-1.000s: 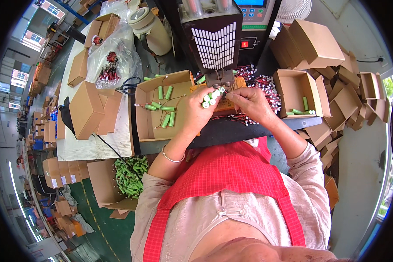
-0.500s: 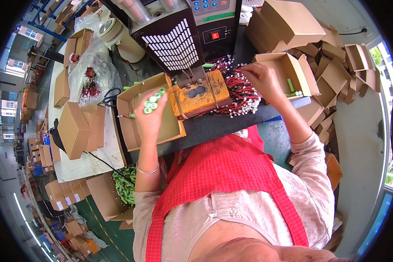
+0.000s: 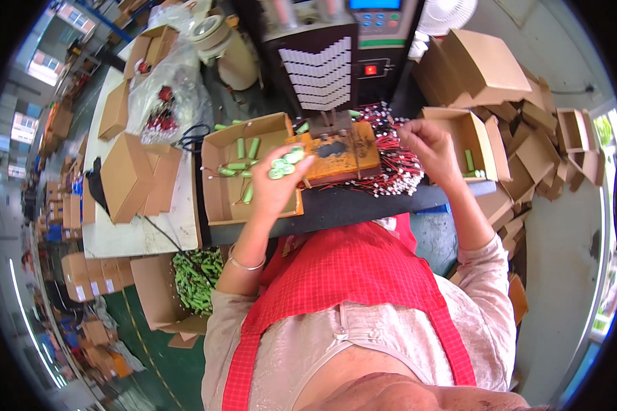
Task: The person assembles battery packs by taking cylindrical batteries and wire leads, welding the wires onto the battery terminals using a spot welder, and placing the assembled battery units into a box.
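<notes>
My left hand [image 3: 273, 193] is closed around several green cylindrical battery cells [image 3: 281, 164], their pale ends facing up. It is over the right side of a cardboard box [image 3: 216, 205] with loose green cells and wires inside. Just right of this hand, an orange block fixture [image 3: 356, 154] with a dark worn recess lies under the head of a black machine [image 3: 315, 75]. My right hand [image 3: 433, 145] has its fingertips pinched together above a heap of red-and-black wire leads [image 3: 397, 161] with white connectors. Whatever is between those fingertips is too small to make out.
A second box [image 3: 452, 123] with a few cells stands beyond my right hand. Empty cartons [image 3: 473, 68] pile up at the right. At the left are a plastic bag [image 3: 175, 103] of leads and a floor carton of green cells [image 3: 195, 281].
The whole view has shifted. My left hand with the cells has come a little nearer the orange fixture, uncovering more cells in the box. My right hand stays pinched by the leads.
</notes>
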